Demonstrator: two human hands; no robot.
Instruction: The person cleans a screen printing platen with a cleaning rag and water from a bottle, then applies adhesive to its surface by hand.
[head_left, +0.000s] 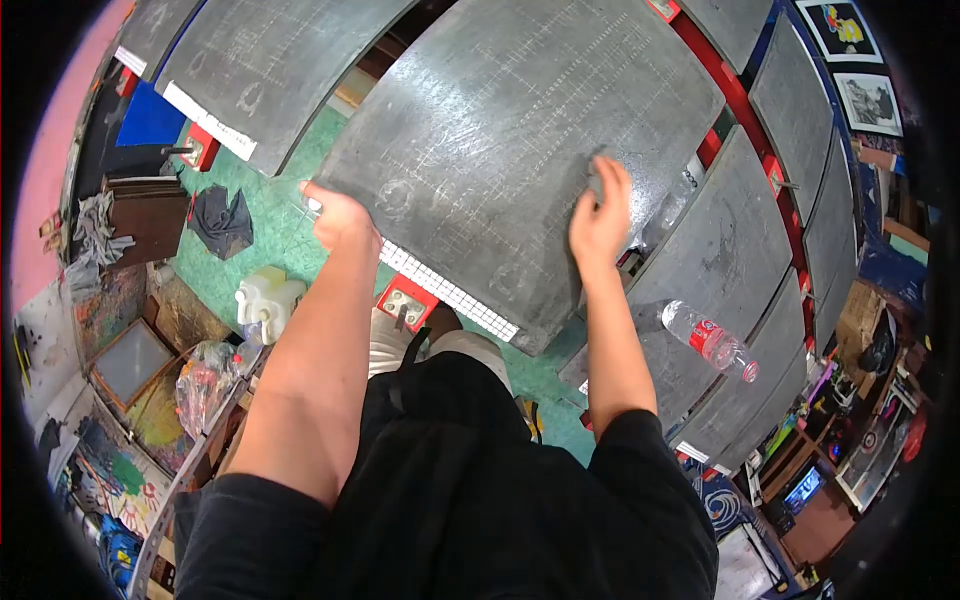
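A large grey board (500, 150) with faint ruled marks lies in front of me, a strip of white tape (450, 290) along its near edge. At the board's left edge is my left hand (338, 215), its thumb stretched out and its other fingers mostly hidden; it touches the edge. My right hand (602, 215) is over the board's right side, fingers raised and apart, holding nothing. Just below the taped edge sits a red bracket (407, 302) with a metal plate.
More grey boards (700, 250) on red supports stand at the right, one bearing a clear bottle (710, 342) with a red label. Another board (270, 70) is at upper left. A white jug (268, 300) and black cloth (221, 220) rest on the green floor (305, 150).
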